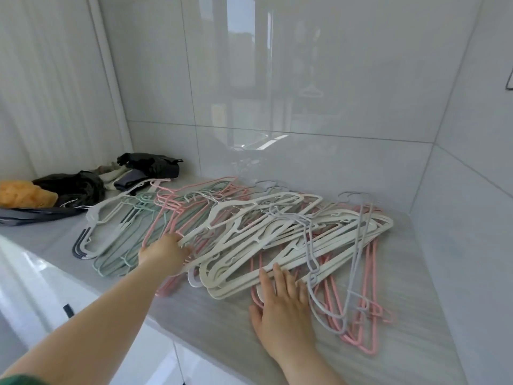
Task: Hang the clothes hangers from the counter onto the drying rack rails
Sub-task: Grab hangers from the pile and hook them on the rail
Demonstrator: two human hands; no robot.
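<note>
The hangers point(277, 232) lay heaped on the table point(211, 323), slanting near-left to far-right. The left hand point(166, 254) curled its fingers round a cream hanger point(200, 231); the right hand point(283, 298) lay flat, fingers straight, on the pile's edge.

Glossy pale wall tiles point(319, 87), window reflections point(244, 65), white cabinet fronts point(36, 284) below, soft daylight

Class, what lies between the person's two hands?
In the head view, cream hangers overlapping pink hangers lie between the left hand and right hand.
</note>
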